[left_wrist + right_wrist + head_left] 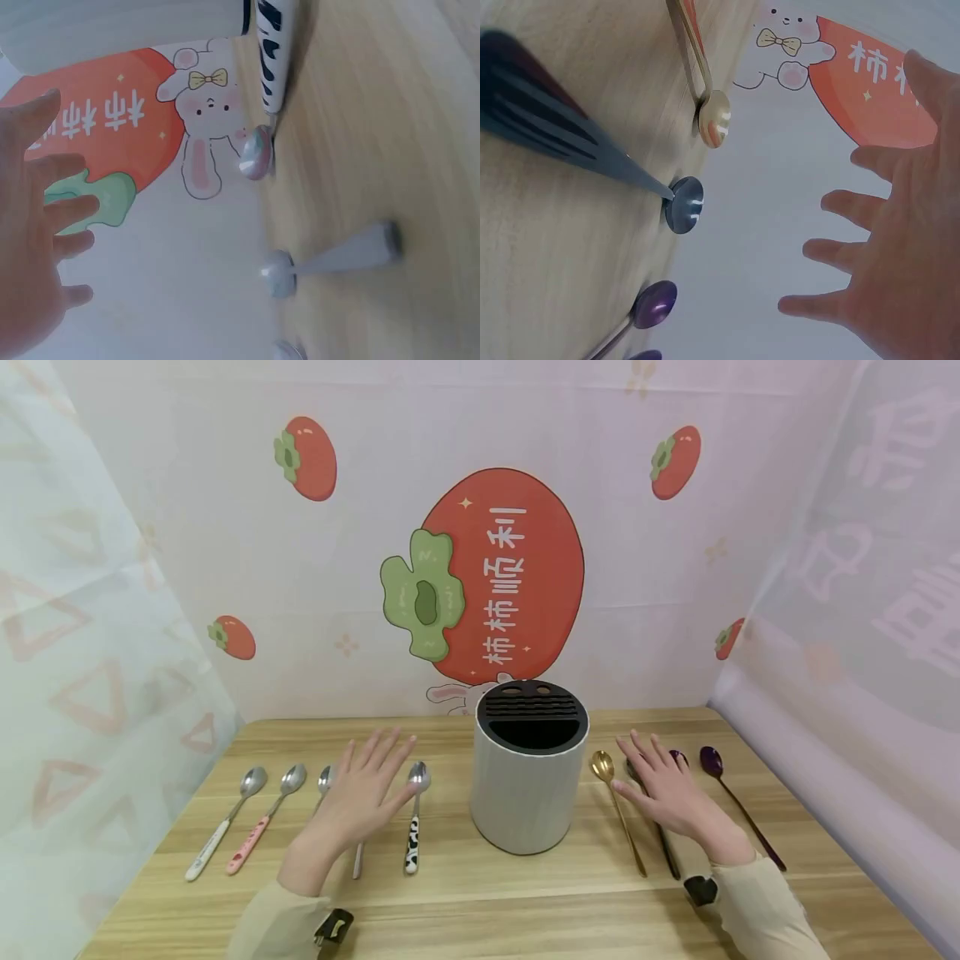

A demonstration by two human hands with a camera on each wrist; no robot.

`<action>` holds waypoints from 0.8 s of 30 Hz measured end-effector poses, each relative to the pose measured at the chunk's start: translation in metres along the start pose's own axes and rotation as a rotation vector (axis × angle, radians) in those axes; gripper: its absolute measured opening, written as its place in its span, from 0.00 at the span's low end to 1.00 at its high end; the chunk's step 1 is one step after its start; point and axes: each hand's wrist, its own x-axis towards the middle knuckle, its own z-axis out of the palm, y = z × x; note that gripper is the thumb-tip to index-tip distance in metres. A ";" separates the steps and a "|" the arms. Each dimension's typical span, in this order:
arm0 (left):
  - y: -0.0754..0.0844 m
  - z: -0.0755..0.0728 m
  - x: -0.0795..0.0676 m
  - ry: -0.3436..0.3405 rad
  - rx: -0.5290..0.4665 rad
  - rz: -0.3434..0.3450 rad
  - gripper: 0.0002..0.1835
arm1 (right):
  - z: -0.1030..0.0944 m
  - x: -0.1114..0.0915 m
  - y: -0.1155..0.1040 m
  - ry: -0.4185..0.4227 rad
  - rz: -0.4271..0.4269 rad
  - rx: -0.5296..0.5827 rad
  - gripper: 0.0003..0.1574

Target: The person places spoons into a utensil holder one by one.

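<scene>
My left hand hovers palm down with fingers spread and holds nothing. It partly hides a silver spoon below. Left of it lie a pink-handled spoon and a white-handled spoon; a cow-print-handled spoon lies on its right. Over the right-hand spoons my right hand is likewise spread, with nothing in it. Beneath it, a black spoon and a purple spoon are partly covered in the head view. A gold spoon and another purple spoon flank this hand.
Between the hands stands a white cylindrical holder with a black slotted lid. The wood-grain table meets a printed cloth backdrop at the rear, and cloth hangs on both sides.
</scene>
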 end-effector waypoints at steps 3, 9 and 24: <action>0.004 -0.002 0.004 0.002 -0.001 0.010 0.34 | -0.001 -0.001 0.000 -0.019 0.009 0.019 0.44; 0.009 -0.007 0.014 0.006 -0.012 0.059 0.33 | 0.000 0.002 -0.003 -0.048 0.012 0.033 0.44; 0.017 -0.016 0.036 0.014 -0.024 0.124 0.32 | 0.006 0.005 -0.009 -0.046 -0.001 0.077 0.45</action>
